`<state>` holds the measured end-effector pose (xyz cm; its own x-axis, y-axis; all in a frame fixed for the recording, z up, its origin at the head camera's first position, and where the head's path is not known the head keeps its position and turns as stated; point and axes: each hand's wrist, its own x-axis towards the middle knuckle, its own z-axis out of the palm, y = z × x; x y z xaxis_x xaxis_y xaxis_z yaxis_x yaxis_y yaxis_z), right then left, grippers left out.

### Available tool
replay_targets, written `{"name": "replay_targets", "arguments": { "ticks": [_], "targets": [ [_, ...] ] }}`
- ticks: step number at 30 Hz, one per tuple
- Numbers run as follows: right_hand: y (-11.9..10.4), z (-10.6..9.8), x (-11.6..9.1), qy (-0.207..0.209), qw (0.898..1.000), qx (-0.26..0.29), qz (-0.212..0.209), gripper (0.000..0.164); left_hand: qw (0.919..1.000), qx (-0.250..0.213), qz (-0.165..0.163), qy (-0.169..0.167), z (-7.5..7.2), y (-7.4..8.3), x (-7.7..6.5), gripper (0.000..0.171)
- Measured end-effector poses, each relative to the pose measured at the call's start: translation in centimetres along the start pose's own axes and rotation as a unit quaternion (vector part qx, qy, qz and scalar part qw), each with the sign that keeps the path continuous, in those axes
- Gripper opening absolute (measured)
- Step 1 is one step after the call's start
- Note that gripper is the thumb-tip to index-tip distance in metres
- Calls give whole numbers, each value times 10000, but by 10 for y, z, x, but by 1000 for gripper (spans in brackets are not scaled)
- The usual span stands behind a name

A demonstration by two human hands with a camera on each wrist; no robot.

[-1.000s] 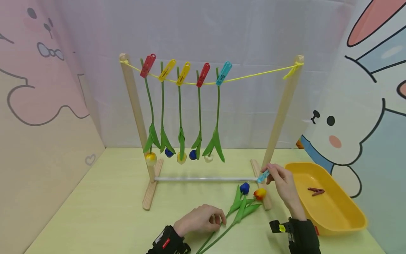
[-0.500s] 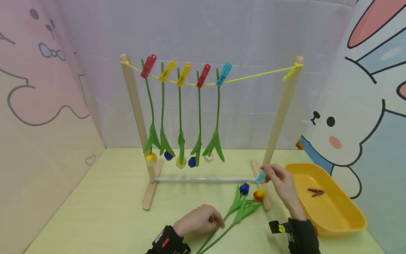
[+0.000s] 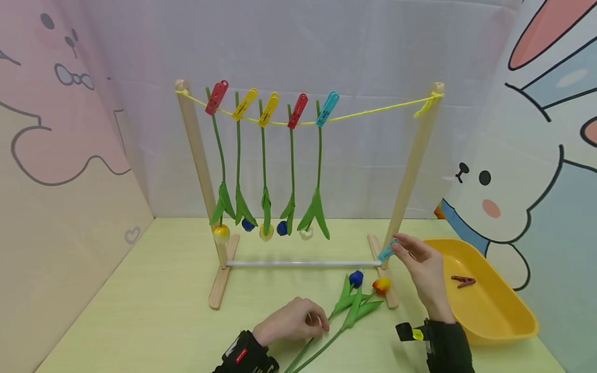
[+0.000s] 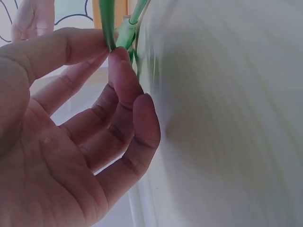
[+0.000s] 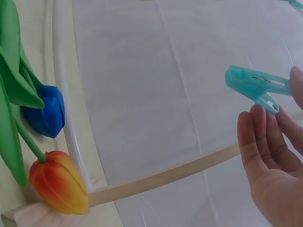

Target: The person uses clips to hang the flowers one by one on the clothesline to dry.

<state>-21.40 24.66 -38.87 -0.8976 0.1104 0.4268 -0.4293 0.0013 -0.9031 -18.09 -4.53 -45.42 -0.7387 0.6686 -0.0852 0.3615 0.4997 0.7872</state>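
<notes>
Between thumb and fingers, my right hand (image 3: pixel 423 272) pinches a light blue clothespin (image 3: pixel 386 252) beside the foot of the right post; in the right wrist view the clothespin (image 5: pixel 255 84) points left. My left hand (image 3: pixel 294 321) is low over the table, and in the left wrist view its thumb and index finger pinch a green stem (image 4: pixel 108 23). That stem seems to belong to the blue tulip (image 3: pixel 356 278). Alongside lies a red-yellow tulip (image 3: pixel 381 286), its stem (image 3: pixel 325 346) running toward the front edge.
A wooden frame (image 3: pixel 410 176) carries a yellow string (image 3: pixel 380 109). Several tulips hang upside down from it by red, yellow and blue clothespins (image 3: pixel 327 109). A white rod (image 3: pixel 303 263) joins the posts. On the right, a yellow basin (image 3: pixel 494 316) holds a brown clothespin (image 3: pixel 463 281).
My right hand, with the light blue clothespin, has risen slightly and moved a little right. My left hand's fingers have closed in on the stem, and the blue tulip has shifted slightly left.
</notes>
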Motion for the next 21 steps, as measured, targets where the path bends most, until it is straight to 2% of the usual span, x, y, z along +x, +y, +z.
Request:
{"name": "replay_targets", "arguments": {
  "ticks": [6, 11, 21],
  "targets": [
    [-1, -1, -1, -48, 9997, -139, -177, 27, 9994, -93, 81, -332, -2, -3, 1, 18],
    [-1, -1, -2, 214, 9991, -272, -244, 22, 9983, -87, 262, -515, -3, -3, 1, 20],
    [-3, -3, -1, 763, 9964, -177, -313, 14, 9972, -334, 456, -494, -8, -1, 1, 20]
  ]
}}
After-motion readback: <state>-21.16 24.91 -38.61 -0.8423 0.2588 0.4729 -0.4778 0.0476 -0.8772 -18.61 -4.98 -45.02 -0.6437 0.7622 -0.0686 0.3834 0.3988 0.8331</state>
